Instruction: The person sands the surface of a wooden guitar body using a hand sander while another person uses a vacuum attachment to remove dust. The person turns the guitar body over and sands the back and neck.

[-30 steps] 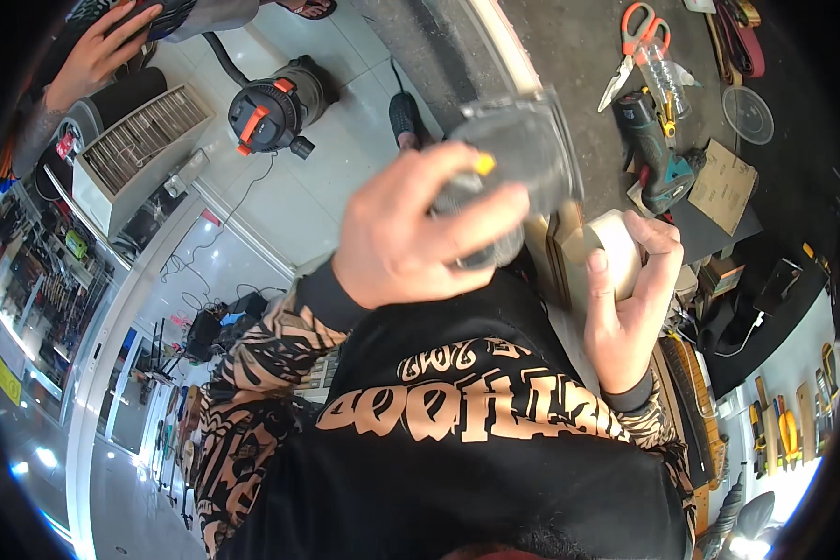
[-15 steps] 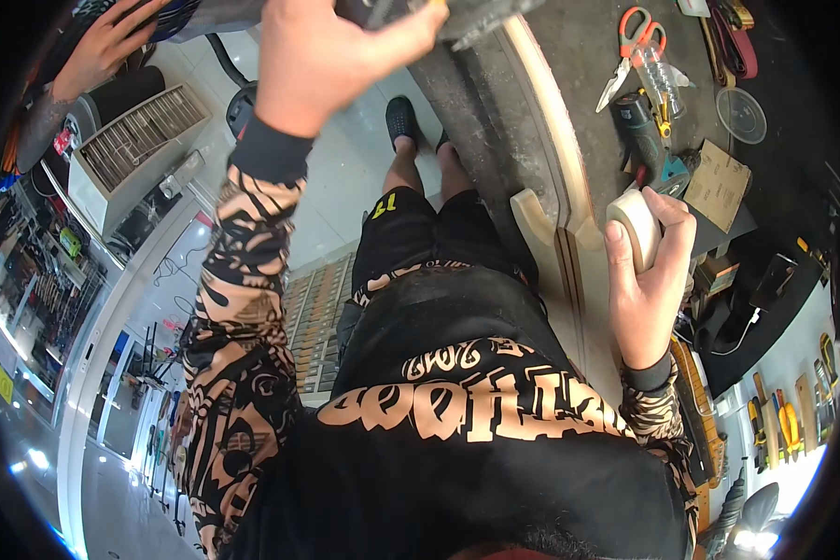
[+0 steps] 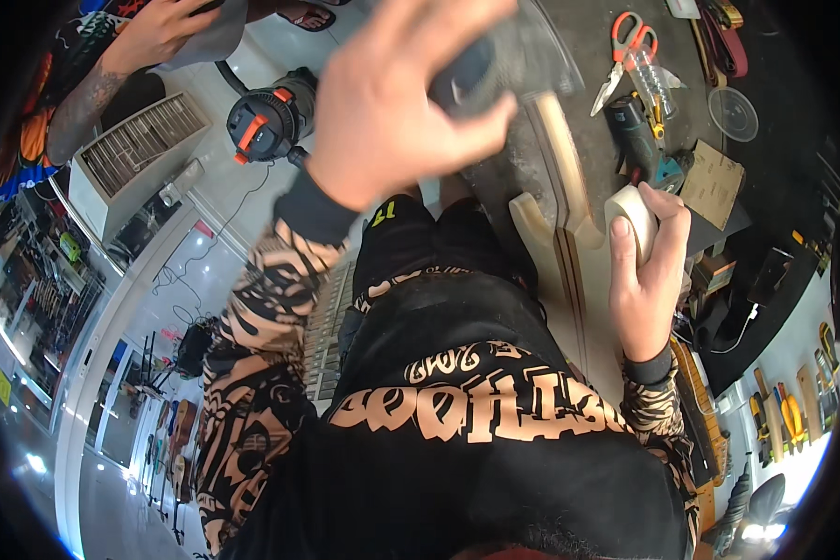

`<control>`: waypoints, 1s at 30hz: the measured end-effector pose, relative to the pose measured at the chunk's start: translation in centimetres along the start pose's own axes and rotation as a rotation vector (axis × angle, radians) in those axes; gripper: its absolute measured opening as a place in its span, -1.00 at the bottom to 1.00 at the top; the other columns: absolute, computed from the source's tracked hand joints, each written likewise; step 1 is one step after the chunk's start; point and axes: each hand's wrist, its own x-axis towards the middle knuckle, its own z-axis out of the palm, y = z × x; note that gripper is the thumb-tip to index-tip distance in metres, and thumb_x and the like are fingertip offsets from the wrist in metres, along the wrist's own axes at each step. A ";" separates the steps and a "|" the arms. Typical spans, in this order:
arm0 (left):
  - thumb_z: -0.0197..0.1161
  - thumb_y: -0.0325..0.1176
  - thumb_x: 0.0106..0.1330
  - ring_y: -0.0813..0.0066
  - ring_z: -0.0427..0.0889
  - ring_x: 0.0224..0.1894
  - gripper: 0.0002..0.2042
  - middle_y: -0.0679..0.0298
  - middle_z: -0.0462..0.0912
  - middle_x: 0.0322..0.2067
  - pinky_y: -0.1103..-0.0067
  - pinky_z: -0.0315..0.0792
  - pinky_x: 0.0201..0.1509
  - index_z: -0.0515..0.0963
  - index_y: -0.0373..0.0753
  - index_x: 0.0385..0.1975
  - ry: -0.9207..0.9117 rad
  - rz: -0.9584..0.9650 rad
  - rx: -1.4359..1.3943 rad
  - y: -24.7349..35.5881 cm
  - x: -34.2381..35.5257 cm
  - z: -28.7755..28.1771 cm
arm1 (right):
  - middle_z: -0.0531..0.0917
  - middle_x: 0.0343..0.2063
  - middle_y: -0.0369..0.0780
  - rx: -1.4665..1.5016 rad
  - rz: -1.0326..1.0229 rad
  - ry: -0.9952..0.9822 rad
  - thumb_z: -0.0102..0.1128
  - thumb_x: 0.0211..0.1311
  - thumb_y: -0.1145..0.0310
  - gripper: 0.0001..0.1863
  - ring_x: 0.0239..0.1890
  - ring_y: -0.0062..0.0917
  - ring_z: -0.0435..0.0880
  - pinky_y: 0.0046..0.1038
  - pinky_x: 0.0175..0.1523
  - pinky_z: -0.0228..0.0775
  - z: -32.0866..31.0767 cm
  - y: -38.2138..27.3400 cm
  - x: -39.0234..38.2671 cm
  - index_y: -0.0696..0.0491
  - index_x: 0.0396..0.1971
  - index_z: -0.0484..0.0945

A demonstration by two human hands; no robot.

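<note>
My left hand [image 3: 392,112], blurred, is closed on a dark tool with a clear plastic part [image 3: 471,70], above the bench's near edge. Its exact kind cannot be made out. My right hand [image 3: 646,280] grips a round cream roll, seemingly tape [image 3: 630,210], at the right side of my body. Between the hands lie long pale wooden pieces [image 3: 560,159], one of them curved, along the bench edge beside my legs.
The dark bench [image 3: 607,37] holds scissors [image 3: 630,42], a plastic bottle [image 3: 653,84], a power tool [image 3: 630,126], sandpaper [image 3: 714,182] and a round lid [image 3: 733,112]. A shop vacuum [image 3: 261,121] stands on the floor. Another person's hand [image 3: 163,28] and tattooed forearm are at upper left.
My left hand and the dark tool swung up and left from beside my right hand, then came back rightward and slightly down. My right hand moved a little right, still holding the roll.
</note>
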 end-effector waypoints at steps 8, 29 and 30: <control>0.50 -0.26 0.23 -0.08 0.70 -0.01 -0.37 0.04 0.51 0.07 0.25 0.61 0.05 0.54 -0.16 0.34 -0.384 -0.109 0.074 2.9 7.0 -3.0 | 0.62 0.00 0.02 0.034 -0.065 0.075 0.39 0.47 0.37 -0.58 0.05 -0.03 0.69 -0.18 0.21 0.54 0.8 -0.3 -0.9 0.25 0.18 0.53; 0.57 -0.43 0.07 0.13 0.62 0.27 -0.28 0.08 0.59 0.17 0.32 0.47 0.40 0.56 -0.25 0.35 -0.164 -0.180 0.051 7.4 0.3 -12.1 | 0.81 -0.11 0.01 0.109 0.098 0.067 0.38 0.45 0.21 -0.55 -0.04 -0.02 0.82 -0.06 0.05 0.64 0.2 -0.8 -1.1 0.07 0.21 0.51; 0.58 -0.43 0.05 0.09 0.64 0.25 -0.27 0.08 0.58 0.17 0.31 0.50 0.38 0.57 -0.24 0.34 -0.200 -0.213 0.060 7.4 -1.1 -11.5 | 0.81 -0.10 0.02 0.108 0.094 0.072 0.38 0.46 0.21 -0.55 -0.03 -0.02 0.82 -0.06 0.06 0.63 0.2 -0.9 -1.3 0.07 0.21 0.51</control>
